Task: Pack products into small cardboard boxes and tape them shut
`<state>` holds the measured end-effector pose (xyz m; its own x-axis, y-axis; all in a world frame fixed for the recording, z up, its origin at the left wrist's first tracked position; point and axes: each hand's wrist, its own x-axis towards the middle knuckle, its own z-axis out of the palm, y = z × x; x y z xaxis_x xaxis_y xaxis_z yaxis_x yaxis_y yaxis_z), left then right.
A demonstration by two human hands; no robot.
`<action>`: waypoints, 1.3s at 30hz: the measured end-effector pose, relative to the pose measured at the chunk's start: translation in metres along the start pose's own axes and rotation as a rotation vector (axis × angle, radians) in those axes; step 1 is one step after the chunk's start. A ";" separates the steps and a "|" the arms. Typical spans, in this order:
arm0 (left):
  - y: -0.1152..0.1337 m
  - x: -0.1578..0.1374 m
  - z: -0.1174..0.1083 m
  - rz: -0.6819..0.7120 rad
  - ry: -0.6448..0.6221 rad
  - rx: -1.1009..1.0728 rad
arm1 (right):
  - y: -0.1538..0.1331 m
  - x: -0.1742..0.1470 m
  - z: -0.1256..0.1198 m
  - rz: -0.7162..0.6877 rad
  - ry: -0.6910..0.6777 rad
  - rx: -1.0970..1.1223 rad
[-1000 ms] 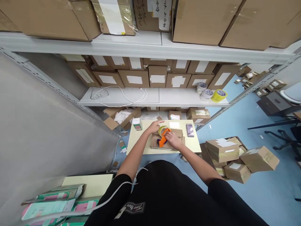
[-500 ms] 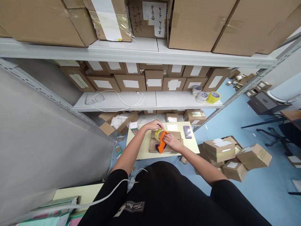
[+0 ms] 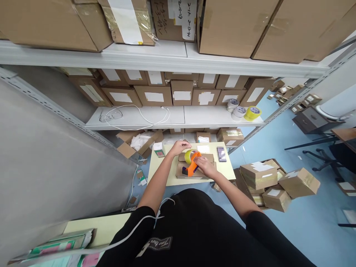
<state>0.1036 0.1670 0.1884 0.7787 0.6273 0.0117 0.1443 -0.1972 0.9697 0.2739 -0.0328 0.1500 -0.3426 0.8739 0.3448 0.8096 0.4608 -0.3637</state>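
While right hand [image 3: 205,166] clasps angular orange dispenser [image 3: 191,169], left hand [image 3: 180,147] half-curled, hold unclear, cardboard [image 3: 200,174]

Orange tape dispenser [image 3: 191,170], tilted, yellow tape roll [image 3: 187,156] attached, over brown cardboard [image 3: 201,175]

bright, even, cool-white light, its source out of sight. shadows on the pale table [image 3: 172,181] are faint, while the recess [image 3: 66,98] above and left of it, under the upper shelf [image 3: 155,62], turns dim. above the table, clear tape [image 3: 146,23] glints. the wide lens splays shelf posts [image 3: 50,103] either side of it. on the table, the orange tape dispenser [image 3: 191,170] shows a clear outline; at the table's right, a purple item [image 3: 221,154] is pixelated. lower left of the table, a white cable [image 3: 69,252] looks soft.
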 end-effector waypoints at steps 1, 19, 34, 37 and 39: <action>0.001 -0.005 0.000 -0.018 0.048 -0.006 | 0.000 -0.003 0.000 0.017 0.012 0.025; 0.002 -0.058 0.010 -0.153 0.496 0.094 | 0.006 -0.047 0.012 0.536 0.080 0.289; -0.077 -0.089 0.012 -0.472 0.775 0.015 | 0.058 -0.038 -0.023 0.804 -0.291 -0.029; -0.102 -0.097 0.020 -0.550 0.771 -0.002 | 0.069 -0.029 -0.004 0.771 -0.429 -0.027; -0.116 -0.102 0.023 -0.564 0.770 -0.004 | 0.073 -0.028 0.005 0.765 -0.477 -0.028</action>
<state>0.0212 0.1081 0.0695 -0.0211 0.9532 -0.3015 0.3727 0.2873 0.8824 0.3400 -0.0228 0.1094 0.1380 0.9142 -0.3809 0.9068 -0.2713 -0.3227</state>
